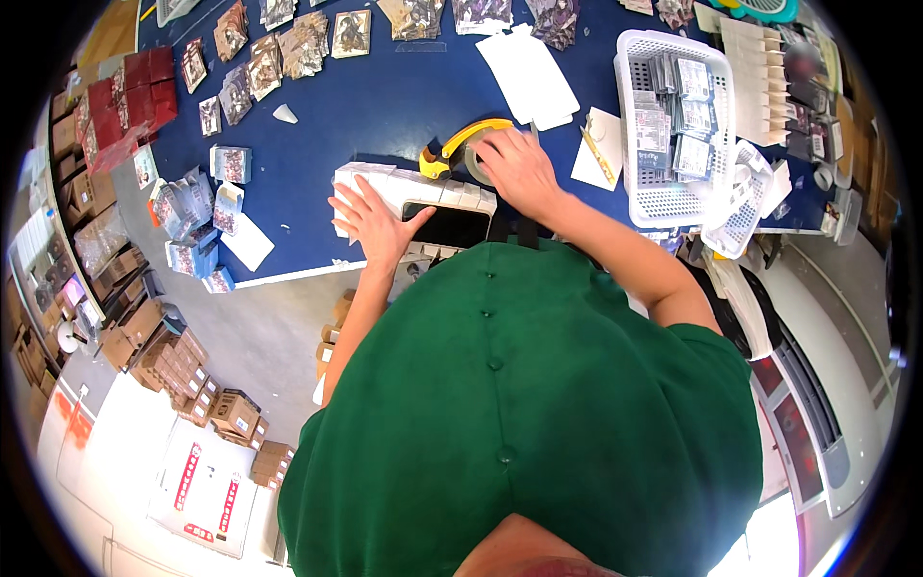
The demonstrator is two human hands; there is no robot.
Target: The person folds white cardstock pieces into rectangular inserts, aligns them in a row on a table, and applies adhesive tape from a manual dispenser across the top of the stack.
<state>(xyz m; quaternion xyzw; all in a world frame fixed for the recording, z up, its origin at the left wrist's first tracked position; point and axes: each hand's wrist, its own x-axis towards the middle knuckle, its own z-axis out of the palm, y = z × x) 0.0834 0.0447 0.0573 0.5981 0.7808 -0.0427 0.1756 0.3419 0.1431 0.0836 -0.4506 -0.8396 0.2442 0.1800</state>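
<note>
My left hand [370, 223] is spread out, its fingers resting on a row of small white boxes [461, 195] along the table's near edge. A phone [446, 227] with a dark screen lies against the row, close to my left thumb. My right hand [522, 171] is closed over the roll side of a tape dispenser [466, 137] with a yellow handle. The dispenser's yellow head is just beyond the boxes. Part of the tape roll is hidden under my right fingers.
A white plastic basket [630, 197] of packaged cards stands on the right of the blue table [336, 106]. A cutter knife [597, 154] lies on a card beside it. White sheets [532, 82], card stacks [305, 46] and small blue boxes [183, 207] lie around.
</note>
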